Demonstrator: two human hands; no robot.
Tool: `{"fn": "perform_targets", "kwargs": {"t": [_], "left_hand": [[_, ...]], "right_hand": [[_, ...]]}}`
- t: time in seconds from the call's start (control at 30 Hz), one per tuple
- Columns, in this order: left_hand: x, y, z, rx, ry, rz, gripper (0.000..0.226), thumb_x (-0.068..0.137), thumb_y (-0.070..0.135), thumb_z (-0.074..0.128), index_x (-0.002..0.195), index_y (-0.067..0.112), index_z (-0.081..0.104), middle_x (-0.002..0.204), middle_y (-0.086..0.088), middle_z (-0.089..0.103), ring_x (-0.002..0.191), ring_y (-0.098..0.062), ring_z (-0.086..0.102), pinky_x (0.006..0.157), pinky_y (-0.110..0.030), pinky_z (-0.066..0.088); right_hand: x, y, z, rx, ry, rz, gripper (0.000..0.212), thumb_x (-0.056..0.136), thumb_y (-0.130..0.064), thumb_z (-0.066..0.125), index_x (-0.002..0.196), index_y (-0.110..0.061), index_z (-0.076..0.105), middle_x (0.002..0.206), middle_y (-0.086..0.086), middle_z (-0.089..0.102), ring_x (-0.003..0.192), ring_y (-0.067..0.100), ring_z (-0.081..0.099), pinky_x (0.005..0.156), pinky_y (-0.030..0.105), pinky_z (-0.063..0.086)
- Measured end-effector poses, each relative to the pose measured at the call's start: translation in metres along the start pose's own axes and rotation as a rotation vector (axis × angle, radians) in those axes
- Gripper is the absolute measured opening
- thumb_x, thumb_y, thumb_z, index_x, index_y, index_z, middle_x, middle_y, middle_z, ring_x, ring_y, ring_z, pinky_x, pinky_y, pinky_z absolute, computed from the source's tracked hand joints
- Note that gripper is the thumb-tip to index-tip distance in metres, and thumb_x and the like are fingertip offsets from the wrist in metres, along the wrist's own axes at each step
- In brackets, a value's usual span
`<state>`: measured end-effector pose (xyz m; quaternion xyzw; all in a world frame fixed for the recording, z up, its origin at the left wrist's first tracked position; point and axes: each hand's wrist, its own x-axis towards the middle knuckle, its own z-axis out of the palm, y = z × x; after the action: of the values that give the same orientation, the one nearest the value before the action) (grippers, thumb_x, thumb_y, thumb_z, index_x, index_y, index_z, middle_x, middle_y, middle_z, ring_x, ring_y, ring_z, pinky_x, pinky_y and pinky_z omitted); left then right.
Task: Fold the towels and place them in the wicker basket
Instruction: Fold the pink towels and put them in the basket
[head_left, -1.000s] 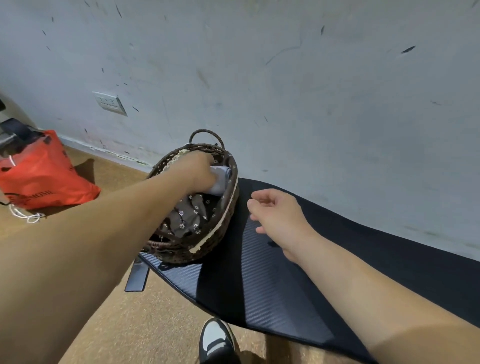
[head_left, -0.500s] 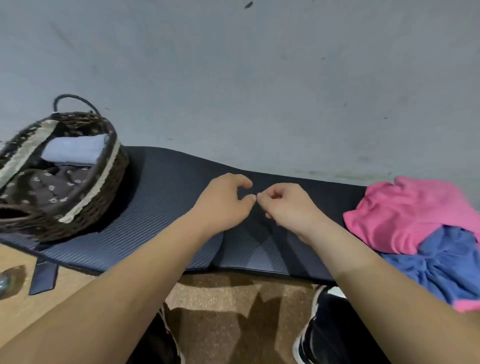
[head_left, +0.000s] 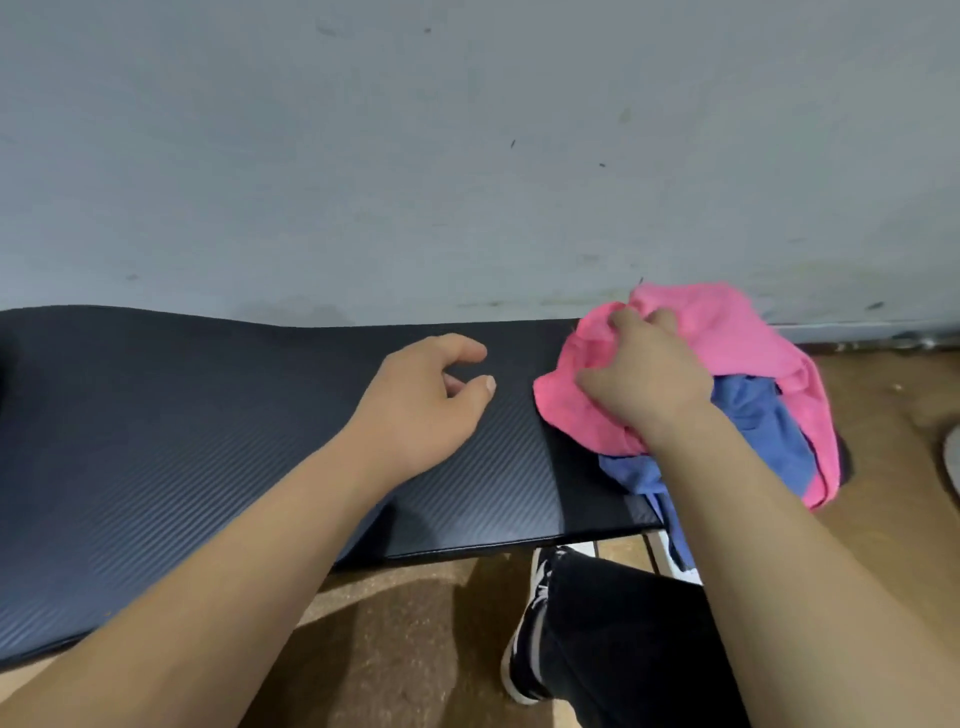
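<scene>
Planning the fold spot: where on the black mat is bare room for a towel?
Free: ribbed black foam mat, from the picture's left edge to the left hand, wall behind. Crowded: right end, where the right hand grips the crumpled pink towel bunched with a blue towel.

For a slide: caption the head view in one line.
Right hand grips a crumpled pink towel heaped with a blue towel; empty left hand over black ribbed mat.
</scene>
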<state>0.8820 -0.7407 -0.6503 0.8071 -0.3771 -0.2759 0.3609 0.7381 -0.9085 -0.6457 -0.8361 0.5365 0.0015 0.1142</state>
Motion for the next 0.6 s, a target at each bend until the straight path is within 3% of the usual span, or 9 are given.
{"fn": "perform_targets", "kwargs": {"t": [0.07, 0.17, 0.33, 0.43, 0.5, 0.6], "left_hand": [[-0.002, 0.006, 0.008, 0.009, -0.031, 0.003, 0.039, 0.099, 0.034, 0.063, 0.138, 0.032, 0.06, 0.101, 0.02, 0.062, 0.088, 0.014, 0.057, 0.07, 0.0, 0.034], [-0.005, 0.011, 0.013, 0.013, -0.056, 0.017, 0.04, 0.1, 0.033, 0.062, 0.14, 0.031, 0.059, 0.099, 0.019, 0.06, 0.089, 0.014, 0.058, 0.071, 0.0, 0.033], [-0.017, 0.015, 0.004, -0.005, -0.022, 0.023, 0.04, 0.099, 0.034, 0.063, 0.139, 0.035, 0.058, 0.097, 0.015, 0.068, 0.094, 0.009, 0.06, 0.076, -0.003, 0.035], [-0.022, 0.016, -0.003, -0.059, 0.009, 0.023, 0.042, 0.096, 0.037, 0.067, 0.137, 0.04, 0.058, 0.099, 0.017, 0.069, 0.091, 0.012, 0.06, 0.087, -0.012, 0.045], [-0.026, 0.019, -0.009, -0.117, 0.024, 0.033, 0.05, 0.092, 0.041, 0.072, 0.139, 0.042, 0.055, 0.111, 0.021, 0.069, 0.091, 0.011, 0.063, 0.091, -0.021, 0.052], [-0.035, 0.024, -0.017, -0.255, -0.025, 0.115, 0.081, 0.082, 0.043, 0.084, 0.151, 0.041, 0.041, 0.141, 0.027, 0.054, 0.114, 0.011, 0.06, 0.089, -0.023, 0.056]], "right_hand": [[0.006, 0.014, 0.008, 0.013, -0.043, 0.04, 0.034, 0.094, -0.037, 0.055, 0.122, -0.018, 0.063, 0.124, 0.012, 0.056, 0.099, 0.037, 0.064, 0.08, 0.043, 0.052], [0.014, 0.021, 0.003, 0.14, 0.019, 0.031, 0.016, 0.094, -0.028, 0.058, 0.088, -0.018, 0.069, 0.098, 0.01, 0.07, 0.083, 0.032, 0.063, 0.066, 0.033, 0.044], [0.007, 0.013, -0.034, 0.358, 0.359, 0.032, 0.015, 0.095, -0.033, 0.055, 0.096, -0.02, 0.062, 0.093, 0.004, 0.068, 0.093, 0.034, 0.058, 0.074, 0.038, 0.044], [-0.009, -0.005, -0.054, 0.456, 0.594, -0.142, 0.02, 0.098, -0.039, 0.053, 0.094, -0.019, 0.056, 0.072, -0.005, 0.064, 0.082, 0.032, 0.06, 0.075, 0.044, 0.048], [-0.027, -0.026, -0.07, 0.696, 0.551, -0.283, 0.021, 0.103, -0.036, 0.055, 0.094, -0.018, 0.053, 0.057, -0.013, 0.058, 0.059, 0.015, 0.054, 0.061, 0.036, 0.046], [-0.061, -0.061, -0.09, 1.132, 0.317, -0.382, 0.019, 0.105, -0.026, 0.059, 0.093, -0.013, 0.052, 0.05, -0.01, 0.048, 0.043, 0.012, 0.037, 0.044, 0.023, 0.032]]}}
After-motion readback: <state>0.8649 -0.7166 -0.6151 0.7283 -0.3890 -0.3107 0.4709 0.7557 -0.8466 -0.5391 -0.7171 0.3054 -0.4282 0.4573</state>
